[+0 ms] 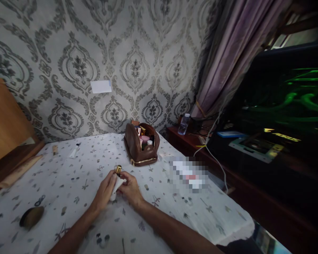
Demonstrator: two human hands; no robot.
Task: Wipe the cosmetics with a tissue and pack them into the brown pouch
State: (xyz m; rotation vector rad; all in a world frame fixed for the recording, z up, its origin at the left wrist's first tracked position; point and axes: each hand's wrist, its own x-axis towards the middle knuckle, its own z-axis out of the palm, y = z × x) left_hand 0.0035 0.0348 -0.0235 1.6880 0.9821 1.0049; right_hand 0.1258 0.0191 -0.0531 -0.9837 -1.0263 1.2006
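Both my hands meet over the patterned cloth (pixel 95 183), in front of a brown cosmetic bag (pixel 141 146). Between them is a small gold-capped item (pixel 118 170), upright, with a white tissue (pixel 117 187) around its lower part. My left hand (pixel 105 189) is closed on the gold-capped item from the left. My right hand (pixel 131 187) pinches the tissue on the right side. The bag stands open, with pink, gold and white cosmetics inside.
A dark round brush (pixel 31 217) lies at the left front. Farther back are a white tube (pixel 74 151) and a small beige item (pixel 55 150). A pixelated object (pixel 189 174) lies right of the bag. A clear bottle (pixel 184 124) stands on the dark red ledge (pixel 175 139).
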